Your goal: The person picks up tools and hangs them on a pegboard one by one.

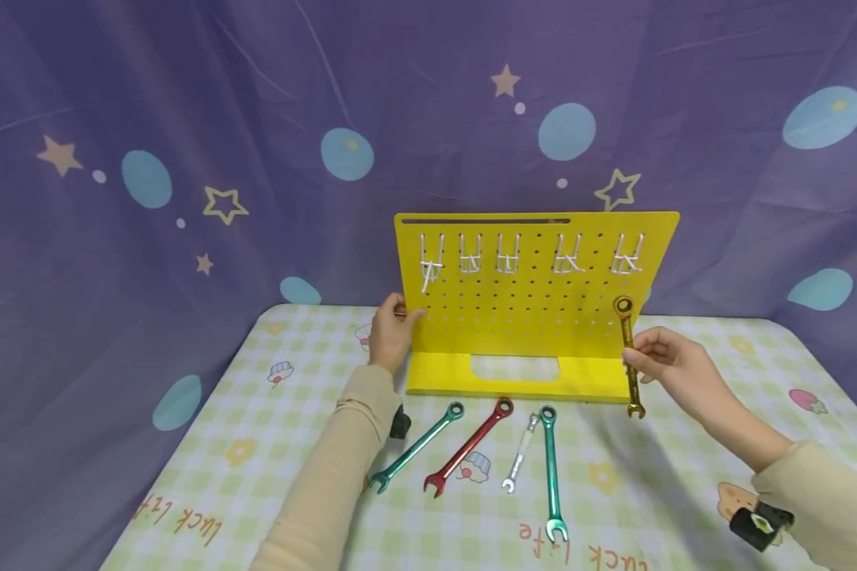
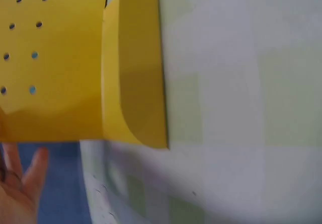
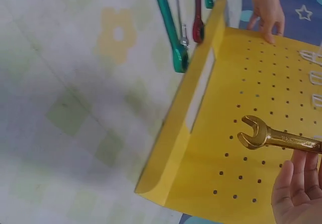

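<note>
A yellow pegboard stand stands upright on the table, with several white wire hooks along its upper part. My left hand grips the board's left edge; its fingers go behind the panel. In front of the board's right side, my right hand pinches a gold combination wrench by its shank. The wrench is upright, ring end on top and open end down, as the right wrist view also shows with the gold wrench before the perforated panel. No wrench hangs on the hooks.
On the checked tablecloth before the stand lie a green wrench, a red wrench, a small silver wrench and another green wrench. A purple patterned curtain hangs behind the table.
</note>
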Demonstrator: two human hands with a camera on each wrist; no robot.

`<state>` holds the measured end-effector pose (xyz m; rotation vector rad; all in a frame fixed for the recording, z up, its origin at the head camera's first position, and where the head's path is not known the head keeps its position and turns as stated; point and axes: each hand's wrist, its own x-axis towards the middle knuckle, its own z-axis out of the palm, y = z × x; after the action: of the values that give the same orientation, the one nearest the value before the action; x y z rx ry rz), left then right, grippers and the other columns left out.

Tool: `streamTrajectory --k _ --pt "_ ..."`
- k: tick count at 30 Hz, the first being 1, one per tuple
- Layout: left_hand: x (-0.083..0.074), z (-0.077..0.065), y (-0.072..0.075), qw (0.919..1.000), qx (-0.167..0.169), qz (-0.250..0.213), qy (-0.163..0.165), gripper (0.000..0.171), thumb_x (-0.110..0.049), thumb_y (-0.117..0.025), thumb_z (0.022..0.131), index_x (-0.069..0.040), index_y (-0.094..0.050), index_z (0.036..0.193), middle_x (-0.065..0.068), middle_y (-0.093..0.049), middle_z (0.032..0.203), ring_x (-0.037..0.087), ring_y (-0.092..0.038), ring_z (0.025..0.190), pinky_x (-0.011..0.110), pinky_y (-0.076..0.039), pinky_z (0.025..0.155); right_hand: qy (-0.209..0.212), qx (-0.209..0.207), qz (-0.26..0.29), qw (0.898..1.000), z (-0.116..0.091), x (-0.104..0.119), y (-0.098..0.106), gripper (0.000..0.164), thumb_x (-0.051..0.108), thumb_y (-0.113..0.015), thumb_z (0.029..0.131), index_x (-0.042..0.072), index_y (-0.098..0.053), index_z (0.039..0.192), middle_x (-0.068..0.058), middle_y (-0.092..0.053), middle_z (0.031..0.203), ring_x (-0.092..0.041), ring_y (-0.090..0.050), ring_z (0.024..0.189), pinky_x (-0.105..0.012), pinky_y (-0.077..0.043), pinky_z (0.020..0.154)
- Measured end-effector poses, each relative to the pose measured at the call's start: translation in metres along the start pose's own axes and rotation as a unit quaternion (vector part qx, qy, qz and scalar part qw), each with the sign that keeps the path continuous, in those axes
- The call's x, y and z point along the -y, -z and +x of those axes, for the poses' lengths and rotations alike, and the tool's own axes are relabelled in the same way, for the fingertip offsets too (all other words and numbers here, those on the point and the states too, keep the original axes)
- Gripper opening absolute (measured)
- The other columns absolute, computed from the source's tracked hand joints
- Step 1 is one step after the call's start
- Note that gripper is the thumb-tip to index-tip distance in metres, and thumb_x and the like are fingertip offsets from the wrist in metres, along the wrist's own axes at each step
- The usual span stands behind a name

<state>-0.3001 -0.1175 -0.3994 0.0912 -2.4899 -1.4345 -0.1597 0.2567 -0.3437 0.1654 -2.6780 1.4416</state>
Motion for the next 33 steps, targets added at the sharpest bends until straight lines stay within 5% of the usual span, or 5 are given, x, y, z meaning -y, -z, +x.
streamTrajectory --k 6,15,33 --pt "-0.004 0.000 -0.002 0.9999 -0.006 -0.009 -0.009 0.021 -0.023 -0.072 0.093 -0.008 -0.060 0.101 0.011 -0.067 0.105 0.028 -0.063 0.097 0.041 -0.053 0.079 -0.031 -0.022 0.024 0.999 0.001 0.004 0.012 0.032 0.029 -0.061 0.100 -0.002 -0.055 0.109 0.018 -0.064 0.088 -0.002 -0.060 0.079 -0.024 -0.055 0.066" --pt "-0.006 -0.003 -0.002 0.9977 -0.030 -0.062 0.003 0.020 -0.014 -0.075 0.090 -0.002 -0.060 0.096 0.016 -0.065 0.101 0.030 -0.062 0.098 0.040 -0.054 0.081 -0.038 -0.041 0.052 0.997 0.011 0.007 0.022 0.033 0.031 -0.063 0.099 0.001 -0.053 0.108 0.019 -0.063 0.086 -0.003 -0.060 0.078 -0.022 -0.054 0.066" --pt "-0.008 -0.004 -0.003 0.9968 -0.030 -0.071 0.021 0.019 -0.014 -0.073 0.091 -0.001 -0.062 0.099 0.015 -0.066 0.103 0.030 -0.063 0.097 0.040 -0.055 0.082 -0.041 -0.060 0.017 0.997 0.033 0.003 0.015 0.040 0.035 -0.062 0.099 -0.002 -0.056 0.112 0.026 -0.061 0.082 -0.002 -0.061 0.074 -0.021 -0.054 0.063"
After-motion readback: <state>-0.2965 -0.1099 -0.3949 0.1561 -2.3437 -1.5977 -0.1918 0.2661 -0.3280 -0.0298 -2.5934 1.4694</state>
